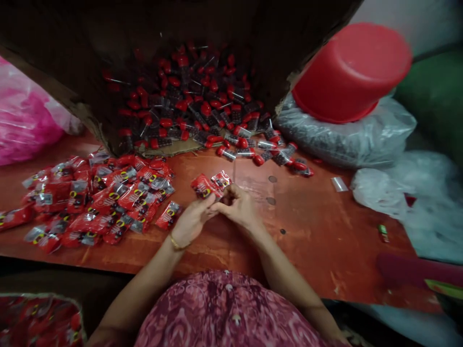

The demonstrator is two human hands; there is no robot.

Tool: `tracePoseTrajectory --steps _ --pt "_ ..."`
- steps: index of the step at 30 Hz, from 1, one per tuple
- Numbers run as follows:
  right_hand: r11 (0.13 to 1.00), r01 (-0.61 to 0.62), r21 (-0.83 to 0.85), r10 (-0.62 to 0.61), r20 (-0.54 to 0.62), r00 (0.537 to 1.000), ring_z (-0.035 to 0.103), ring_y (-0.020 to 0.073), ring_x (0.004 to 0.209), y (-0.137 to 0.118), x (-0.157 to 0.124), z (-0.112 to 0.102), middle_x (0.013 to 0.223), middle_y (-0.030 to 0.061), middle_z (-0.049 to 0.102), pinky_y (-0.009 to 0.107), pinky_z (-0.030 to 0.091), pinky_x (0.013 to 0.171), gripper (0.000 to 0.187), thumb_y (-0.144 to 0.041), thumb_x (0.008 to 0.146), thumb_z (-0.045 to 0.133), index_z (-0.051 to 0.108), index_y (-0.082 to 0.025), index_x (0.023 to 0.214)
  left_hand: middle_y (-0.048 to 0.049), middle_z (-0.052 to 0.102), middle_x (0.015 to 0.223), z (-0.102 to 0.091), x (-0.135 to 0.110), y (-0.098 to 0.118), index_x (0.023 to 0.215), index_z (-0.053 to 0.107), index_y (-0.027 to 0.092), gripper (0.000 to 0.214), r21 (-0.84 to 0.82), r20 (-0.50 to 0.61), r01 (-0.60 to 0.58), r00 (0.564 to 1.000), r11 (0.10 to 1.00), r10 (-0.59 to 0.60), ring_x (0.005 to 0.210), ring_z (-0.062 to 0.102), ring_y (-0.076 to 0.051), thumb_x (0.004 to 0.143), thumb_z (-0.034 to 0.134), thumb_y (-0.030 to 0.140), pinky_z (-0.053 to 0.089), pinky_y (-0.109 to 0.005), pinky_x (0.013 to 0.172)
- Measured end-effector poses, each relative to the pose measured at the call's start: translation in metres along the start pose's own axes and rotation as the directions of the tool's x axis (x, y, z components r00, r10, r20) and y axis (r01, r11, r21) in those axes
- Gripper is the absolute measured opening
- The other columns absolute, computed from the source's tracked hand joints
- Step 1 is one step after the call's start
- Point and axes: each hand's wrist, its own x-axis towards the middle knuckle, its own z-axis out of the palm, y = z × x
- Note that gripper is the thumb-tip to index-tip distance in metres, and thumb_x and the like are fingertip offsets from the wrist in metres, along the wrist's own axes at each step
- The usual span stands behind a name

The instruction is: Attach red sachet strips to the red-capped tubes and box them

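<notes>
My left hand (191,219) and my right hand (237,205) meet at the middle of a reddish-brown table (318,231), fingers pinched together. Between them they hold two small red packets (211,184) with clear ends, raised just above the tabletop. To the left lies a spread pile of the same red packets (94,197). Behind my hands, a heap of small clear tubes with red caps (202,106) spills out of a dark cardboard box (90,58) lying on its side.
An upturned red plastic basin (349,72) rests on a clear bag of dark items (343,135) at the right. Crumpled clear plastic (408,202) lies right of that. A pink bag (25,115) sits far left. A small clear sleeve (339,183) lies on the table.
</notes>
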Motion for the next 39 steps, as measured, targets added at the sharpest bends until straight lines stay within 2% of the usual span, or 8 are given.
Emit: tracePoseTrajectory --steps 4,11,17,20,23,26,33,39 --pt "0.882 0.086 -0.464 -0.135 -0.073 0.988 0.057 0.0206 0.078 0.016 0.045 -0.037 0.088 0.0089 0.065 0.033 0.045 0.07 0.037 -0.05 0.084 0.044 0.059 -0.017 0.093 -0.0025 0.074 0.079 -0.023 -0.022 0.052 0.076 0.066 0.018 0.022 -0.012 -0.225 -0.21 0.953 0.978 0.202 0.077 0.068 -0.016 0.082 0.057 0.037 0.051 -0.029 0.077" --pt "0.496 -0.011 -0.868 -0.164 -0.107 0.981 0.039 0.031 0.119 0.077 0.09 -0.084 0.126 0.0201 0.051 0.047 0.033 0.095 0.042 -0.036 0.088 0.04 0.052 -0.009 0.118 0.0141 0.071 0.07 -0.065 -0.045 0.118 0.074 0.061 0.024 0.04 -0.076 -0.536 -0.765 0.572 0.639 0.621 0.079 0.065 -0.003 0.093 0.032 0.045 0.049 -0.016 0.081" --pt "0.429 -0.053 -0.902 -0.134 -0.121 0.984 0.043 0.0327 0.108 0.062 0.019 -0.057 0.122 0.0165 0.055 0.045 0.039 0.086 0.044 -0.041 0.088 0.04 0.055 -0.014 0.119 -0.001 0.073 0.083 -0.021 -0.004 0.062 0.082 0.068 0.022 0.022 0.426 -0.25 -0.488 0.746 0.762 0.617 0.081 0.066 -0.016 0.07 0.068 0.041 0.05 -0.031 0.082" --pt "0.416 -0.077 -0.906 -0.118 -0.137 0.983 0.042 0.0342 0.112 0.059 -0.013 -0.048 0.127 0.0157 0.053 0.046 0.04 0.085 0.046 -0.043 0.088 0.041 0.054 -0.015 0.122 -0.0091 0.069 0.107 0.002 0.031 0.032 0.087 0.072 0.02 0.022 0.901 0.076 -0.323 0.775 0.29 0.627 0.108 0.059 -0.025 0.072 0.066 0.036 0.04 -0.04 0.097" --pt "0.444 -0.075 -0.893 -0.152 -0.157 0.976 0.039 0.0335 0.118 0.064 -0.032 -0.044 0.129 0.0182 0.05 0.047 0.038 0.09 0.047 -0.042 0.088 0.041 0.053 -0.012 0.122 -0.0091 0.055 0.131 0.008 0.061 0.018 0.099 0.07 0.023 0.028 0.965 0.253 -0.182 0.839 -0.19 0.482 0.128 0.041 -0.031 0.075 0.064 0.037 0.03 -0.047 0.105" --pt "0.504 -0.06 -0.861 -0.216 -0.193 0.957 0.038 0.032 0.121 0.071 -0.04 -0.042 0.129 0.0205 0.049 0.047 0.036 0.094 0.045 -0.041 0.088 0.041 0.055 -0.011 0.118 -0.0076 0.055 0.131 0.004 0.077 0.012 0.1 0.071 0.026 0.026 0.918 0.263 -0.111 0.89 -0.382 0.372 0.13 0.036 -0.033 0.081 0.056 0.037 0.027 -0.05 0.105" --pt "0.673 0.02 -0.739 -0.328 -0.274 0.904 0.046 0.0293 0.117 0.045 -0.033 -0.04 0.12 0.0158 0.058 0.047 0.036 0.094 0.03 -0.035 0.087 0.045 0.064 -0.016 0.101 -0.0044 0.058 0.127 -0.002 0.074 0.008 0.099 0.071 0.03 0.028 0.91 0.287 -0.108 0.861 -0.402 0.419 0.128 0.04 -0.031 0.086 0.046 0.035 0.026 -0.053 0.105" --pt "0.982 -0.03 -0.184 -0.012 -0.22 0.975 0.059 0.0185 0.072 0.017 -0.009 -0.019 0.083 0.0072 0.068 0.032 0.046 0.069 0.035 -0.045 0.084 0.046 0.065 -0.017 0.092 -0.0086 0.056 0.129 0.006 0.051 0.01 0.1 0.071 0.027 0.029 0.946 0.295 -0.154 0.776 -0.286 0.558 0.127 0.042 -0.031 0.085 0.048 0.037 0.025 -0.053 0.106"
